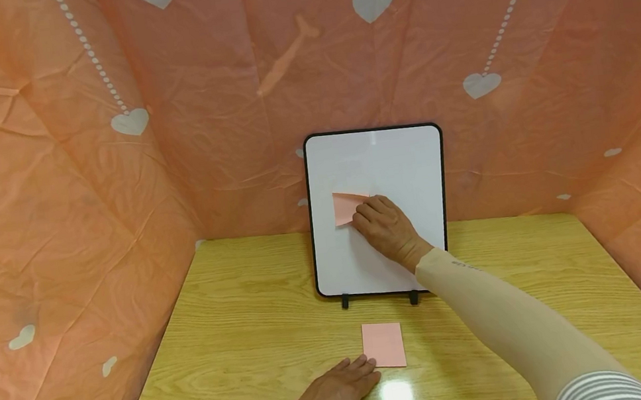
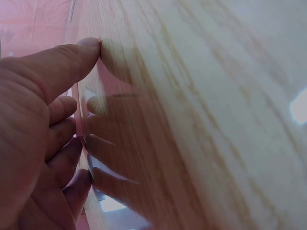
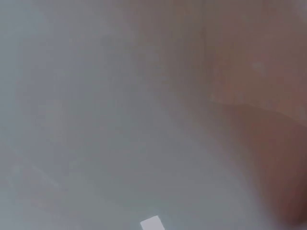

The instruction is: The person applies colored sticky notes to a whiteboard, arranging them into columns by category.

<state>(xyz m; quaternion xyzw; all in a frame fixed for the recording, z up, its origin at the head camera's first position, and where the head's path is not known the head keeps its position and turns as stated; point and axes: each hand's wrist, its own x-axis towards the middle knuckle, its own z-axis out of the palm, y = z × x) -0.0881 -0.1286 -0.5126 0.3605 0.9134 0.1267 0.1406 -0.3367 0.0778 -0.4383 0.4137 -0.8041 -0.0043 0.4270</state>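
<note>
Against a white board [image 1: 387, 252] with a black frame, my right hand [image 1: 385, 227] pinches the right edge of a pink paper square [image 1: 346, 209], whose left part lies on the board. My left hand [image 1: 335, 398] rests on the wooden table, fingers extended, its fingertips at the lower left corner of a pink sticky-note pad [image 1: 383, 344]. In the left wrist view the left hand [image 2: 43, 110] has its thumb and fingertips on the table surface. The right wrist view is blurred, with part of the right hand [image 3: 283, 163] at the right edge.
The board stands upright on two small black feet [image 1: 345, 302] near the back of the table [image 1: 237, 303]. An orange-pink sheet with white hearts [image 1: 225, 105] hangs behind the table and along both sides.
</note>
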